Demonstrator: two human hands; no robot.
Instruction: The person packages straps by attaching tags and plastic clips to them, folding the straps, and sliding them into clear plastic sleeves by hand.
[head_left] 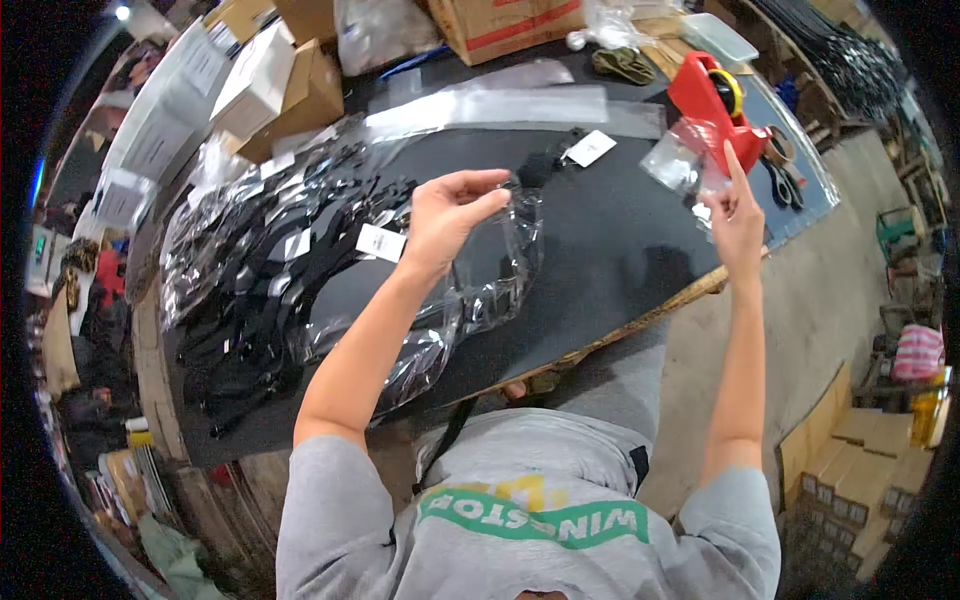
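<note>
My left hand (445, 215) pinches the edge of a clear plastic bag (515, 290) between thumb and fingertips. The bag spreads over the dark tabletop below that hand, and its contents are hard to make out. At the right, my right hand (738, 225) has its index finger stretched up against the front of a red tape dispenser (705, 100). Its other fingers are partly bent, and I see nothing held in them. Small clear plastic bags (675, 160) lie beside the dispenser. Near my left wrist is a white tag (381, 243).
Black items in clear wrapping (270, 270) cover the table's left side. Another white tag (590, 148) lies farther back. Scissors (785, 185) sit right of the dispenser. Cardboard boxes (510, 25) line the back edge; stacked cartons (860, 460) stand on the floor at right.
</note>
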